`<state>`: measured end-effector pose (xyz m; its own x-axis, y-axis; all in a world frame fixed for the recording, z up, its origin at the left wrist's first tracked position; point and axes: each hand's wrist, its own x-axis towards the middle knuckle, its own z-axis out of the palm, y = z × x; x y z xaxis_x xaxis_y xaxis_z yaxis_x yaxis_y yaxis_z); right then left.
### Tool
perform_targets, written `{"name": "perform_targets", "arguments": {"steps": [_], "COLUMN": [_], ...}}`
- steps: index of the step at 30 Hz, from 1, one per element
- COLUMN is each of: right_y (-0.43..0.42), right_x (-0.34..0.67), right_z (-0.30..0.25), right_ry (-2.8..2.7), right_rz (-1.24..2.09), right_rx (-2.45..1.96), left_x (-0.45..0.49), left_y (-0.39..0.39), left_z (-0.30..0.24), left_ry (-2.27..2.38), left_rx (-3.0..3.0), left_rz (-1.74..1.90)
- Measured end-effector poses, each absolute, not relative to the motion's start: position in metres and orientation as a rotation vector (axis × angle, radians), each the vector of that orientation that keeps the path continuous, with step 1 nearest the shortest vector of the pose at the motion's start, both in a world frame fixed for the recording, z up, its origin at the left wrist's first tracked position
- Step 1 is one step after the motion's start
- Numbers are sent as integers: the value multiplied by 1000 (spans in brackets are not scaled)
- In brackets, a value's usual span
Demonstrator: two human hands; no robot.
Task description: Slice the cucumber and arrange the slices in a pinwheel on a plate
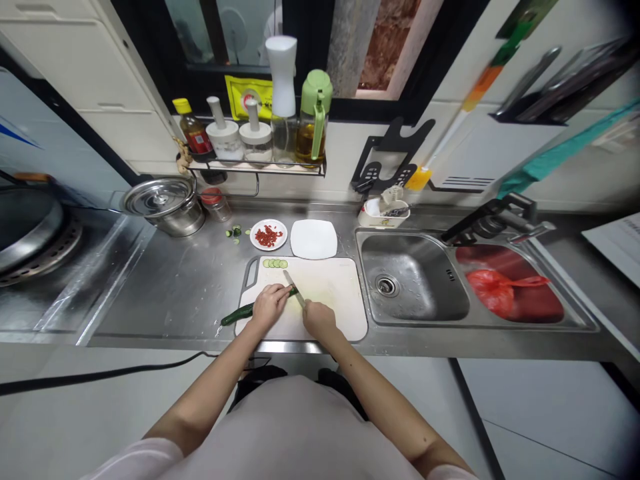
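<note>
My left hand [271,303] is closed over a long green cucumber [237,315], pressing it against the white cutting board [340,293]. The cucumber's uncut end juts out past the board's left edge. In my right hand [320,319] is a knife [294,287], its blade angled up and left close to the cucumber's cut end, beside my left fingertips. Several cucumber slices [275,263] lie in an overlapping row at the board's upper left. Behind the board stand a plate of chopped red pieces [269,235] and a bare white square plate [314,239].
A double sink [415,273] lies to the right, with a red plastic bag [493,292] in its far basin. At the left are a lidded steel pot [167,203], a red-capped jar [216,203] and a stove [37,233]. Seasoning bottles fill a wall rack [260,168].
</note>
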<state>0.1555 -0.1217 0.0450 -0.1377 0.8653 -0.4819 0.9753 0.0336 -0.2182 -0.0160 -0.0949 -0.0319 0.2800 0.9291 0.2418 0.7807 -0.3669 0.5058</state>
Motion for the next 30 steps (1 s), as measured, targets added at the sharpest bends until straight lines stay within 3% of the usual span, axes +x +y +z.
{"name": "perform_targets", "arguments": {"steps": [30], "right_y": [-131], "right_x": [163], "right_z": [45], "right_ry": [2003], "right_rz": [-763], "right_rx": [1849], "left_x": [-16], "left_y": [-94], "left_z": [-33], "left_ry": [1562], "left_rx": [2271], "left_rz": [741]}}
